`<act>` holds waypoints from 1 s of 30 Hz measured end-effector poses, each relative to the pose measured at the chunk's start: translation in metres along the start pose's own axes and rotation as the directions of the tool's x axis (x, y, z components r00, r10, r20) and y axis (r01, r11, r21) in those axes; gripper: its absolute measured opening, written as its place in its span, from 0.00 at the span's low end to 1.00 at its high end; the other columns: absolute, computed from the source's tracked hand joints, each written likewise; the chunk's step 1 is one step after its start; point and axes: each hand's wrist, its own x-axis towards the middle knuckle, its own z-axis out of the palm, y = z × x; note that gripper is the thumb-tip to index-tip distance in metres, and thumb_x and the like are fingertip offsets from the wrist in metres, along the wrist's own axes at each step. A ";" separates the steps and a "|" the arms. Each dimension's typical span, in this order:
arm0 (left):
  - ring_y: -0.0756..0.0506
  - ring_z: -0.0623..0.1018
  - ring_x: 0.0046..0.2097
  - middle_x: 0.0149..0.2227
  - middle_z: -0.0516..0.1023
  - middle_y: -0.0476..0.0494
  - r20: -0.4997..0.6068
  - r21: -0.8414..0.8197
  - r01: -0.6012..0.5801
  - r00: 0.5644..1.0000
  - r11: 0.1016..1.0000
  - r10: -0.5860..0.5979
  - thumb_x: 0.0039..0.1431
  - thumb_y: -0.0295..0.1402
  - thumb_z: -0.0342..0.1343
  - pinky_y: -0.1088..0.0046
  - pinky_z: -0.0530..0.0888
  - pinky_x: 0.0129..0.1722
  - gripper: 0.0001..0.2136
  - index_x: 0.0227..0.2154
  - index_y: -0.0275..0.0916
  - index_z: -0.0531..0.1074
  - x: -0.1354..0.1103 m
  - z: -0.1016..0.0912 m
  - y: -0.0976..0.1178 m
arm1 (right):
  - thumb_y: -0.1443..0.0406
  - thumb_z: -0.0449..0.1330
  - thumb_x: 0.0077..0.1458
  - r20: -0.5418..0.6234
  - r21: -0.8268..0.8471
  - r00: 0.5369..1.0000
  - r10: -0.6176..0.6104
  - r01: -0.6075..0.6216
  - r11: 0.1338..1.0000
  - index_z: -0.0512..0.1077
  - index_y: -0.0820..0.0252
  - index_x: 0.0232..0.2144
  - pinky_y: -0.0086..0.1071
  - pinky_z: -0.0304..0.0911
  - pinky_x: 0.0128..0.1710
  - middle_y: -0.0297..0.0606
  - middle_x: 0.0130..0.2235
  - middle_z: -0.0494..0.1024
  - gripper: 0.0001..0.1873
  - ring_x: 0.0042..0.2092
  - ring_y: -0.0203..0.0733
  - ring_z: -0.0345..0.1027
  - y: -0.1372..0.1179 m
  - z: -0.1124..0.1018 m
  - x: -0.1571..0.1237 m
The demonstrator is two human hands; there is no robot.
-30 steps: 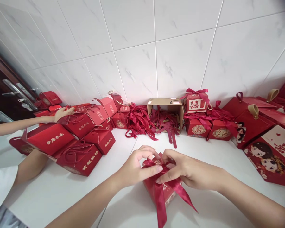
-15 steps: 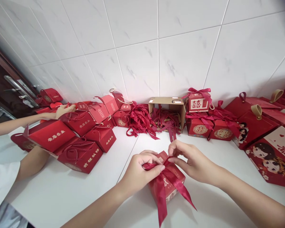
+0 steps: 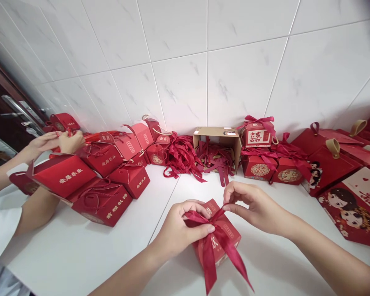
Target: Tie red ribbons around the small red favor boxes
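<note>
A small red gift box (image 3: 226,234) sits on the white table (image 3: 89,250) in front of me. A dark red ribbon (image 3: 214,250) is wound over its top, with two tails hanging toward me. My left hand (image 3: 179,230) is closed and pinches a ribbon loop at the box's left top. My right hand (image 3: 251,203) pinches the ribbon at the box's far top edge, thumb and forefinger together.
Another person's two hands (image 3: 54,144) work on red boxes at the far left. Red handled boxes (image 3: 101,201) lie stacked left. An open cardboard box (image 3: 217,139) spills loose ribbons (image 3: 181,158) by the tiled wall. Bowed boxes (image 3: 259,137) and larger gift boxes (image 3: 348,201) stand right.
My right hand has lifted off the box top and drawn the ribbon up and right. The tails have shifted. The other person has brought a second hand up to the far-left boxes.
</note>
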 end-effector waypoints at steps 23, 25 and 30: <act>0.41 0.73 0.51 0.31 0.81 0.46 -0.121 0.113 -0.162 0.977 0.980 0.175 0.48 0.32 0.64 0.65 0.72 0.48 0.06 0.20 0.42 0.74 -0.006 0.009 -0.016 | 0.57 0.57 0.60 0.102 -0.007 0.954 0.282 -0.282 0.959 0.73 0.61 0.31 0.28 0.60 0.30 0.34 0.30 0.74 0.13 0.30 0.35 0.64 0.003 0.003 0.003; 0.41 0.73 0.52 0.31 0.81 0.47 -0.130 0.132 -0.174 0.973 0.976 0.191 0.48 0.31 0.64 0.66 0.72 0.48 0.07 0.19 0.42 0.73 -0.006 0.009 -0.014 | 0.58 0.58 0.59 0.084 -0.001 0.957 0.279 -0.280 0.960 0.72 0.61 0.30 0.28 0.59 0.30 0.33 0.29 0.74 0.13 0.30 0.34 0.63 0.002 0.003 0.004; 0.42 0.73 0.50 0.31 0.81 0.48 -0.138 0.168 -0.190 0.967 0.967 0.213 0.48 0.30 0.62 0.67 0.72 0.46 0.16 0.12 0.40 0.64 -0.007 0.006 -0.012 | 0.58 0.60 0.57 0.026 -0.034 0.966 0.257 -0.257 0.966 0.72 0.60 0.26 0.28 0.57 0.29 0.32 0.27 0.72 0.13 0.29 0.34 0.62 -0.002 0.003 0.004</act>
